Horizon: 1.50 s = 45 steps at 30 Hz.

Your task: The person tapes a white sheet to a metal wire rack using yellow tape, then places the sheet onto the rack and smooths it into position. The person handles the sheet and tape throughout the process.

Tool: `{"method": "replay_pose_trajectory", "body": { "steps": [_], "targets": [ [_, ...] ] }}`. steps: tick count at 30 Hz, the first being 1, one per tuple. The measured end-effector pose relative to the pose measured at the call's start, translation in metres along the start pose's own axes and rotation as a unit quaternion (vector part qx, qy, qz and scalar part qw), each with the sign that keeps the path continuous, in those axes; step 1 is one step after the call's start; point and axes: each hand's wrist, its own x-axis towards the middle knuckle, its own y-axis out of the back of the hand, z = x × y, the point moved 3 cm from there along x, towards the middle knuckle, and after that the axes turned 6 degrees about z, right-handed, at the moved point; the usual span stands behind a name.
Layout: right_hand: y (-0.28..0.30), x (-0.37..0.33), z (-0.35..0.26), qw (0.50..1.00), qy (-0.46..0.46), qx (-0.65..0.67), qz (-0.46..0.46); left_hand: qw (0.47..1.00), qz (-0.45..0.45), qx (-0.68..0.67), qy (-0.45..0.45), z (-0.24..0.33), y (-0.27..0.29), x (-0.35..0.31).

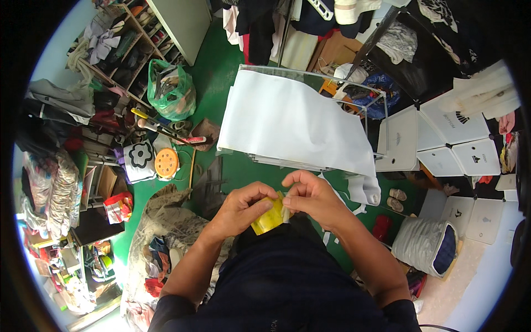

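Both my hands meet in front of my chest over a small yellow packet. My left hand pinches its left side with thumb and fingers. My right hand grips its upper right edge, where a pale strip shows. The packet hangs above my dark shirt, and its lower part is in plain sight. Just beyond my hands stands a metal frame draped with a white fabric sheet.
A green floor surrounds the frame. A green plastic bag and a crowded shelf sit at the far left. A round orange stool and a netted pile of clothes lie left. White cabinet panels stand right, a grey padded bag below them.
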Motion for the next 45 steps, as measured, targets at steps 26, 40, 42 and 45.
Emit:
{"method": "replay_pose_trajectory", "body": {
  "steps": [26, 40, 42, 45],
  "targets": [
    [0.014, -0.100, -0.069, 0.701, 0.353, -0.619, 0.021, 0.982, 0.126, -0.120, -0.073, -0.051, -0.073, 0.017],
    [-0.026, -0.060, -0.090, 0.806, 0.269, -0.520, 0.086, 0.997, -0.003, 0.058, -0.046, 0.021, -0.046, -0.015],
    [-0.025, -0.058, -0.094, 0.824, 0.273, -0.485, 0.102, 0.996, 0.002, 0.066, -0.052, 0.034, -0.040, -0.016],
    [-0.022, -0.054, -0.099, 0.832, 0.294, -0.456, 0.113, 0.992, 0.008, 0.096, -0.080, 0.055, -0.034, -0.010]
  ]
}}
